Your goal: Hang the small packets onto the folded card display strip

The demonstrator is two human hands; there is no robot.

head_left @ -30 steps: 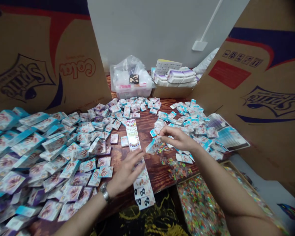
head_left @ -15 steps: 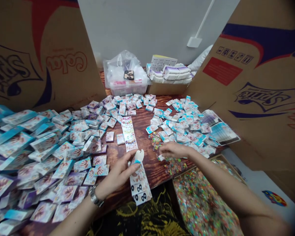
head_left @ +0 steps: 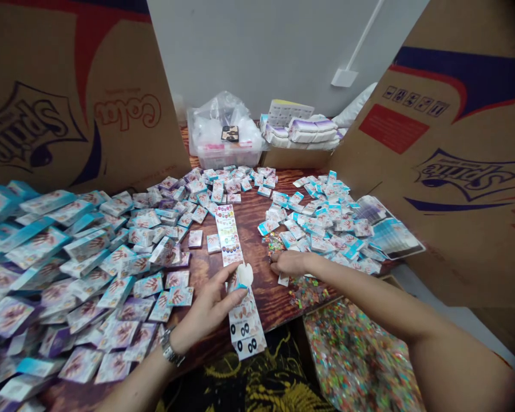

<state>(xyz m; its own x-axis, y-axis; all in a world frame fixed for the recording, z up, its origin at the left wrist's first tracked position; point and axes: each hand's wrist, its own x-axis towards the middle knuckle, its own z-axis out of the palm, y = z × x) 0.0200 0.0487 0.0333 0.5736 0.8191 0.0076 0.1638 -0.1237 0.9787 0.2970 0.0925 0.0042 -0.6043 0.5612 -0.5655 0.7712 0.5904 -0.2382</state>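
Left grip (head_left: 210,300) above table (head_left: 255,214), wall (head_left: 274,46) beyond

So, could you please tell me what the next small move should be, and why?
Probably the right hand should bring one of the small bags over to the little box: the left hand holds that box with its flap open, and the right hand is down beside the bags, though whether it grips one is hidden.

The held box (head_left: 244,277) looks like smooth card, the near-right packets (head_left: 308,293) shiny clear plastic, the wristwatch (head_left: 170,348) polished metal. Matt cardboard forms the cartons (head_left: 381,212); the tabletop (head_left: 253,217) resembles glossy wood.
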